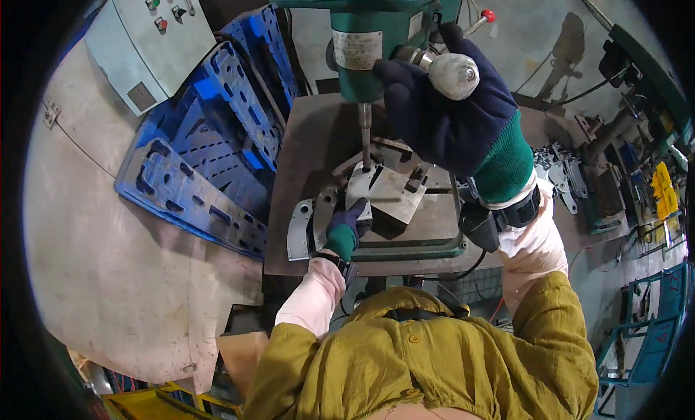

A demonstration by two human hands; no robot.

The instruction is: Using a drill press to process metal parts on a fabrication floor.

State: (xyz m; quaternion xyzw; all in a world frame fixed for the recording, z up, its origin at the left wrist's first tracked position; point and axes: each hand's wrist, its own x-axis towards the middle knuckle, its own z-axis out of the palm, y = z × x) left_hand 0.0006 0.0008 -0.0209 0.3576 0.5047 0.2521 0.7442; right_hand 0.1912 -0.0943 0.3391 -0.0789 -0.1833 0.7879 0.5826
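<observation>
Holding down: best done flat and firm, keeping the gloved fingertips (358, 206) well aside from the drill spindle (365, 123) — loose cloth calls for extra care there.
Wrapped knob (454, 77): best moved slowly and evenly, ready to ease off at any snag.
Metal plate (359, 190): lies directly below the spindle, beside the flat steel block (397, 194) and to the right of two loose curved plates (298, 230).
Long axis: runs away from the body, leaning slightly right toward the far end.
Far end: points to the spindle tip — cannot tell if touching.
Left hand (345, 223): rests at the plate's near end, partly hidden; cannot tell if clamped.
Right hand (467, 123): spreads about the knob; cannot tell if closed tight.
</observation>
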